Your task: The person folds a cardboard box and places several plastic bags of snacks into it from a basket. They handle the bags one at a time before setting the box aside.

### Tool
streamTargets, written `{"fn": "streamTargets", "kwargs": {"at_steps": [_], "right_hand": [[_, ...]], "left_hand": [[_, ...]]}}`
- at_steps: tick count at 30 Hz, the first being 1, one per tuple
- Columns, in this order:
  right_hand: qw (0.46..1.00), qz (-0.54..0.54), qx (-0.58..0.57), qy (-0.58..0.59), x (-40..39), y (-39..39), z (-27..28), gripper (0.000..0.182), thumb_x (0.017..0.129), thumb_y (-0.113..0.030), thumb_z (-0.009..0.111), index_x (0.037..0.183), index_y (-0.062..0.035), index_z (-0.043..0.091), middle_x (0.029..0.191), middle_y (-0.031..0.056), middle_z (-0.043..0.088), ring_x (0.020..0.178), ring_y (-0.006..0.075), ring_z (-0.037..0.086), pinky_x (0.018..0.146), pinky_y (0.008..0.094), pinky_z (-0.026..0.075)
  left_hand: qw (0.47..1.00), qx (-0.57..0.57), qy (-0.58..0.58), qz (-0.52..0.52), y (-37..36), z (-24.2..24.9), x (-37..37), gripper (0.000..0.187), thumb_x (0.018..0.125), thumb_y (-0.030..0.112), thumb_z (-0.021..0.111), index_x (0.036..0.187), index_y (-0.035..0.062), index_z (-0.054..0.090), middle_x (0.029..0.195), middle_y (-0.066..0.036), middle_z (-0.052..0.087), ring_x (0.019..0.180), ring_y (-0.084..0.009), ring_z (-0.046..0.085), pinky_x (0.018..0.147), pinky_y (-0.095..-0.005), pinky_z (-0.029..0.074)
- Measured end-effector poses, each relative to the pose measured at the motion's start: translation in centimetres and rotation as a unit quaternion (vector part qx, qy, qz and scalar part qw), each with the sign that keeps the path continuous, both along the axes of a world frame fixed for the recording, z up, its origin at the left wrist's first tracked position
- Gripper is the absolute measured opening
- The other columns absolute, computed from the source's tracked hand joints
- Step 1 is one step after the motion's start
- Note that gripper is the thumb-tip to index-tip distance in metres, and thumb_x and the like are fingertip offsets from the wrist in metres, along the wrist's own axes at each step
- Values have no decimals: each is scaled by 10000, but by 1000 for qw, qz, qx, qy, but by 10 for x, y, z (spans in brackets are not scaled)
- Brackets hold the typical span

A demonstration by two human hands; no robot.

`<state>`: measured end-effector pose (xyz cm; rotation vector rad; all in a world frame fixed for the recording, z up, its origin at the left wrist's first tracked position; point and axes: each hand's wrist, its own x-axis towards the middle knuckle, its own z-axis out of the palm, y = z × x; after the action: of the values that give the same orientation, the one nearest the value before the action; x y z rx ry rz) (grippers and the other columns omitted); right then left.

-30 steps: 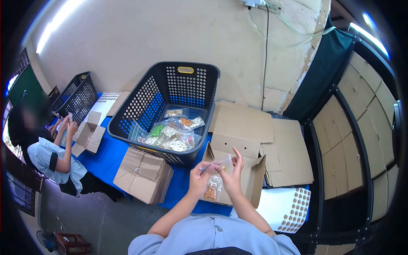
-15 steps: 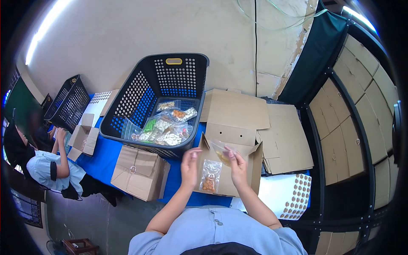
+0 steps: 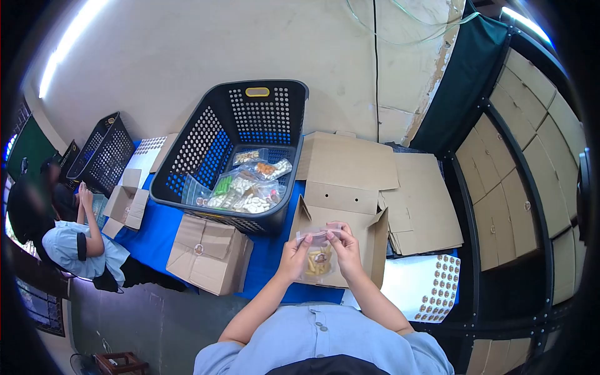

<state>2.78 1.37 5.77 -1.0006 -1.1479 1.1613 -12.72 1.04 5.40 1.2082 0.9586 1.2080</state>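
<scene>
Between my two hands hangs a clear zip bag (image 3: pixel 319 261) with yellowish pieces inside and a round sticker on its front. My left hand (image 3: pixel 294 255) pinches the bag's top edge at its left side. At the right end of the same edge, my right hand (image 3: pixel 345 247) grips it between thumb and fingers. Below lies an open cardboard box (image 3: pixel 374 250) with its lid folded back. The bag and my hands cover much of the box's inside, so what lies in it is hidden.
Left of the box stands a black basket (image 3: pixel 187 150) holding several filled bags (image 3: pixel 247 187). A closed carton (image 3: pixel 206 253) sits before it. Flat cardboard (image 3: pixel 428 206) and a sticker sheet (image 3: pixel 406 284) lie at the right. Another person (image 3: pixel 81 244) works at the far left.
My left hand has moved in and taken hold of the bag's top edge. The bag has come lower and now faces me, held by both hands.
</scene>
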Motion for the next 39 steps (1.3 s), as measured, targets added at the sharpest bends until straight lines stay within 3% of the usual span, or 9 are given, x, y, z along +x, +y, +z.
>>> {"fn": "streamTargets", "kwargs": {"at_steps": [4,6,17,19,28,31,33,36,39], "right_hand": [[999,21,-24,10,7,-1,1,250,944,-220,559,999,-10,684,1129,67,552,1080,165,511,945,309,387],[970,-5,-110,215,7,-1,1,297,968,-251,520,1062,-5,658,1135,65,574,1048,148,536,945,312,401],[991,82,-95,45,11,-21,-13,308,912,-146,617,1176,-9,539,1040,60,620,956,101,583,834,258,472],[975,65,-164,137,11,-23,-15,299,915,-160,610,1167,-10,552,1014,49,627,945,95,575,822,254,465],[993,-57,-78,74,23,-1,-8,253,902,-187,640,1068,2,623,971,69,662,895,127,606,863,280,458],[993,-35,-86,74,16,-2,-24,234,905,-201,639,989,16,662,968,88,681,923,139,615,877,278,456],[993,1,-116,20,9,-10,-34,257,905,-241,638,982,2,672,930,72,685,913,132,617,852,288,452],[989,60,-133,15,7,-18,-42,325,952,-292,560,969,15,668,924,73,688,887,131,620,841,284,458],[989,45,-137,-25,27,-17,-71,348,970,-299,522,989,24,651,920,93,689,852,142,629,814,299,476]], "left_hand": [[991,-44,-116,-49,-6,-5,7,353,987,290,487,1155,-10,571,1073,-68,628,1024,-122,561,923,-266,411],[995,-18,-95,-10,-12,-8,21,288,976,240,524,1150,11,533,1027,-33,603,988,-104,559,887,-258,428],[997,-42,-56,-30,-4,-41,14,225,980,240,519,1056,31,547,995,-48,599,924,-88,560,804,-242,454],[997,-52,-51,-23,-8,-35,15,231,983,249,513,1065,36,545,998,-53,599,929,-93,561,808,-247,455],[993,5,35,-113,-20,-30,36,403,876,173,672,1180,30,449,1088,-84,549,1071,-152,530,904,-307,435],[998,30,47,32,-19,-28,36,459,858,186,696,1197,43,423,1125,-82,531,1076,-157,533,902,-307,437],[997,22,-20,69,-4,-41,22,366,864,187,688,1139,27,509,1077,-85,590,1023,-157,569,873,-299,452],[994,-14,101,38,6,-36,2,204,899,207,640,881,5,657,859,-90,682,863,-157,632,807,-287,476],[993,-43,112,22,7,-51,-1,235,901,225,620,981,5,628,973,-146,659,961,-227,626,867,-323,460]]}}
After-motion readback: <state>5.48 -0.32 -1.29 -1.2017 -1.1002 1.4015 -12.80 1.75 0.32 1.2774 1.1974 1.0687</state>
